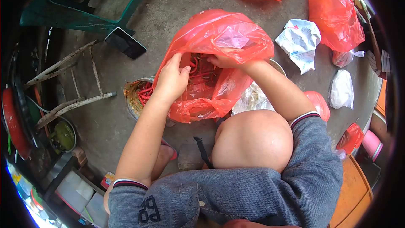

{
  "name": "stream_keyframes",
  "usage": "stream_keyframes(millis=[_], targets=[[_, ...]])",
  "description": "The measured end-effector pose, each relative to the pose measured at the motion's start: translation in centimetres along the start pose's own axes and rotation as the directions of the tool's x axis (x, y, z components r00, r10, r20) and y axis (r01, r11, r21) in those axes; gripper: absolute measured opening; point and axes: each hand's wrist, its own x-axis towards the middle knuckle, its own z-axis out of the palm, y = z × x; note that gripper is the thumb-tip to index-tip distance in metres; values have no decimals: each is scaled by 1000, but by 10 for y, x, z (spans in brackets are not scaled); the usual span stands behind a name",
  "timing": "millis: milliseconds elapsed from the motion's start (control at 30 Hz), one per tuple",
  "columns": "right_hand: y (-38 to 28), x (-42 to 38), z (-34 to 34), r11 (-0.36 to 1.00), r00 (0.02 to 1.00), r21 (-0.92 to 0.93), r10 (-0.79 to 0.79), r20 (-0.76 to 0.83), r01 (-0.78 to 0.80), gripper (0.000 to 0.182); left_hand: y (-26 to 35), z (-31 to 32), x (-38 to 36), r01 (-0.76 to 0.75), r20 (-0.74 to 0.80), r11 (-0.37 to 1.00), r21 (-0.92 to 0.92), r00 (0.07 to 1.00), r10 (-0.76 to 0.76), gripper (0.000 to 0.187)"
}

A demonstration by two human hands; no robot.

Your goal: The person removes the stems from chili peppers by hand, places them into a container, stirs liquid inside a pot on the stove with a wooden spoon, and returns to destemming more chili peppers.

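A large red plastic bag [202, 105] lies open in front of my knees, with red chilies [200, 76] inside. My left hand [172, 78] is at the bag's left rim, fingers curled over the plastic and thumb toward the opening. Through the opening from the right reaches my right hand [224, 61], partly covered by the plastic; its fingertips are bent together among the chilies. What they pinch, if anything, is too small to tell. Left of the bag, partly under it, stands a round container [134, 101] with chilies and orange-yellow bits.
A phone [125, 43] leans by a green plastic chair [80, 21]. A wooden frame [71, 84] lies on the left. To the right are crumpled white paper [299, 44], more red bags [335, 17] and a white bag [341, 88]. Clear plastic [255, 99] sits beside my knee.
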Motion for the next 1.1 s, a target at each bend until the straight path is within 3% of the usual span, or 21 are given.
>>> stream_keyframes(millis=[67, 167, 267, 300, 367, 400, 467, 533, 567, 600, 667, 733, 767, 800, 833, 867, 900, 967, 1033, 1100], targets=[[-3, -1, -3, 999, 1000, -33, 19, -2, -19, 34, -10, 5, 4, -217, -171, 963, 161, 955, 244, 31], [-8, 2, -4, 998, 999, -55, -5, -31, 4, 34, 9, -7, 5, -276, -250, 914, 298, 901, 354, 29], [17, 19, 15, 987, 977, 30, -150, -155, 156, 33, 25, -22, 5, -272, -282, 912, 308, 889, 361, 27], [32, 32, 27, 951, 981, 264, -126, -151, 163, 33, 33, -25, 3, -242, -266, 924, 297, 908, 324, 32], [38, 37, 33, 864, 985, 478, -99, -142, 156, 33, 35, -24, 2, -278, -265, 910, 306, 894, 362, 36], [31, 34, 35, 891, 1000, 454, -16, 20, 5, 34, 37, -22, 3, -316, -256, 895, 314, 879, 401, 41], [19, 29, 41, 897, 930, 338, 170, 327, -283, 35, 39, -21, 5, -339, -258, 893, 296, 871, 417, 44], [18, 27, 57, 872, 828, 278, 216, 518, -402, 39, 39, -24, 6, -355, -265, 892, 281, 864, 428, 48], [19, 21, 63, 873, 828, 278, 215, 517, -400, 39, 40, -27, 7, -351, -295, 896, 270, 856, 424, 48], [19, 11, 63, 948, 949, 199, 198, 246, -249, 42, 40, -31, 10, -348, -325, 901, 260, 847, 421, 48], [25, 9, 57, 997, 994, 71, 37, -102, -30, 44, 36, -37, 14, -379, -355, 883, 276, 813, 460, 46], [21, 20, 34, 996, 986, 66, -45, -158, 56, 44, 32, -41, 16, -393, -318, 879, 270, 826, 467, 41], [23, 31, 26, 963, 933, -88, -269, -238, 255, 41, 33, -41, 16, -393, -317, 880, 268, 826, 466, 41], [24, 39, 18, 871, 830, -253, -482, -280, 421, 38, 37, -43, 15, -343, -251, 929, 135, 896, 367, 38], [22, 43, 7, 874, 834, -252, -477, -278, 416, 38, 38, -43, 14, -274, -164, 962, 6, 948, 271, 36], [20, 46, -4, 923, 982, 341, -186, -1, 175, 33, 38, -40, 14, -275, -158, 962, 3, 949, 272, 36], [16, 47, -14, 647, 916, 713, -55, 396, -270, 30, 38, -36, 14, -263, -140, 964, -26, 956, 257, 33], [3, 44, -30, 589, 895, 732, -33, 444, -342, 28, 34, -26, 18, -257, -128, 965, -51, 960, 249, 31], [-11, 43, -35, 538, 864, 725, 11, 503, -429, 27, 23, -10, 25, -163, -71, 895, -415, 987, 146, 32], [-17, 41, -32, 520, 887, 762, -19, 462, -386, 27, 20, -6, 29, -98, -23, 881, -463, 995, 99, 35]])
